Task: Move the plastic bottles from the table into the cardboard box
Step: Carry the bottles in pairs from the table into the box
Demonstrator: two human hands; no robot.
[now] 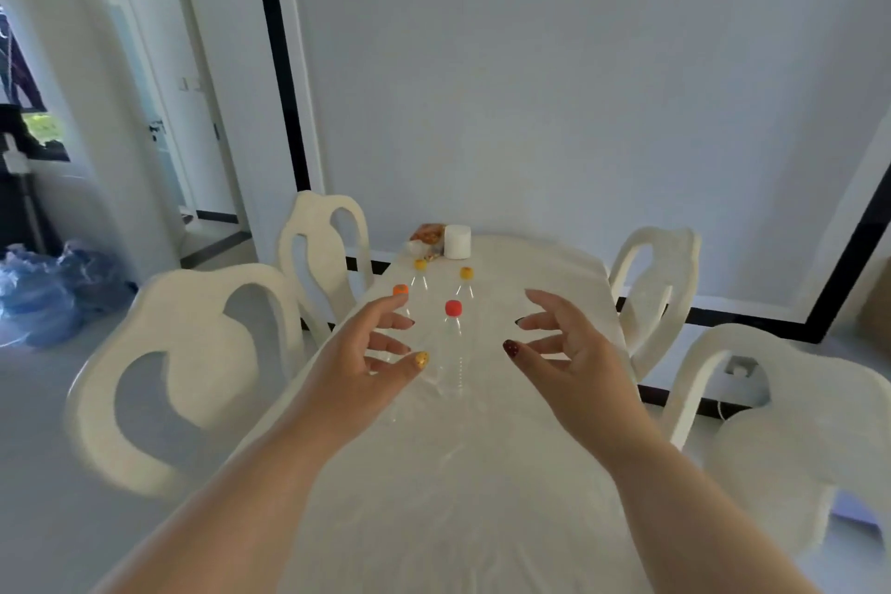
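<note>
You have not yet moved anything, as far as this view shows: the clear plastic bottles all stand upright on the white table (pixel 482 473), and no bottle is in either hand. There appear to be at least four of them, grouped near the middle of the table ahead of you. The nearest, the red-capped bottle (pixel 453 342), stands between your two hands. The orange-capped bottle (pixel 400 290) sits just behind your left fingertips, and the two yellow-capped bottles (pixel 466 277) stand farther back. Their bodies are transparent and nearly vanish against the pale tabletop, so the coloured caps are the surest guide to where each one is. Your left hand (pixel 371 362) and right hand (pixel 569 347) both hover above the table with fingers spread and curled, empty, palms turned toward each other. A brown shape at the far right edge may be the cardboard box (pixel 875 309), though too little shows to be sure. The whole task appears to remain ahead.
</note>
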